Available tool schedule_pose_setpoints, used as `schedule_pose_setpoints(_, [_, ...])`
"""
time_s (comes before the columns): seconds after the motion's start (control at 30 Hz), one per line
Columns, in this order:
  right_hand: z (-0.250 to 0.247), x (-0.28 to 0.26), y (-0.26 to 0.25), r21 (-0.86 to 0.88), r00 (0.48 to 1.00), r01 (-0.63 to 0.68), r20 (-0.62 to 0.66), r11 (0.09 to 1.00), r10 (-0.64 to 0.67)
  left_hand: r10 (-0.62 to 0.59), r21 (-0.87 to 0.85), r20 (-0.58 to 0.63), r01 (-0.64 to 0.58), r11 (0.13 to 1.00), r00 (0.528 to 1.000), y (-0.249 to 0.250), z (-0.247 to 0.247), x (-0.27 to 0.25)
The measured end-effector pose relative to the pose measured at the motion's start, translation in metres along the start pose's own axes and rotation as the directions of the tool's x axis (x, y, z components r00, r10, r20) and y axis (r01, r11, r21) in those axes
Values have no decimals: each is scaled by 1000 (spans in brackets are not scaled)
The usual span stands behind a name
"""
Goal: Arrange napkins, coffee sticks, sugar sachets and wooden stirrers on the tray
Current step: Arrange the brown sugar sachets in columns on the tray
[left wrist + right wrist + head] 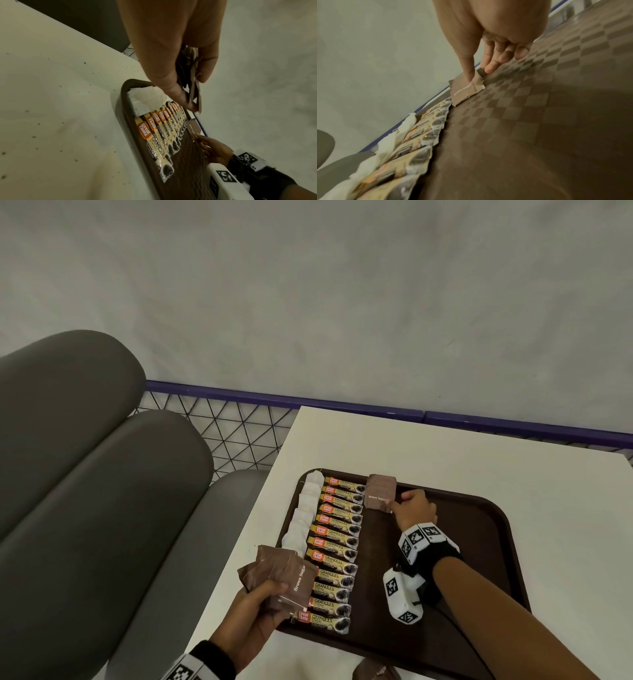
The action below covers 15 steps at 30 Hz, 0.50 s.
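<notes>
L grip [254,620] curled, thumb on top; R grip [416,505] fwd, fingers curled, thumb down

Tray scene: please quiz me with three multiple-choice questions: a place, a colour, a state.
1. Where do the napkins lie? A) along the left edge of the tray B) in a cup C) in a hand
2. What colour is the tray? A) white B) dark brown C) blue
3. What is the left hand doing? A) lying flat B) gripping sachets C) pointing
Answers: 1 A, they line that edge beside the coffee sticks; 2 B, its bare floor is brown; 3 B, it curls round a bunch.
</notes>
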State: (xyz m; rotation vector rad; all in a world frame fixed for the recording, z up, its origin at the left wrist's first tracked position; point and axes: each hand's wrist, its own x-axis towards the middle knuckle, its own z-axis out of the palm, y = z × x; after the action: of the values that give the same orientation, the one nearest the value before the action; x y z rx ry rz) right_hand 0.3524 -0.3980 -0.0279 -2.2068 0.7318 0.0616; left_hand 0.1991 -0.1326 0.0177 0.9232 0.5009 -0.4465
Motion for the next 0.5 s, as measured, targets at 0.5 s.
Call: schedule_pose_setpoints(0.5, [-20,-115,-13,457,655,234,578,858,-486,128,65,-14,-126,990,992,-10,34,-16])
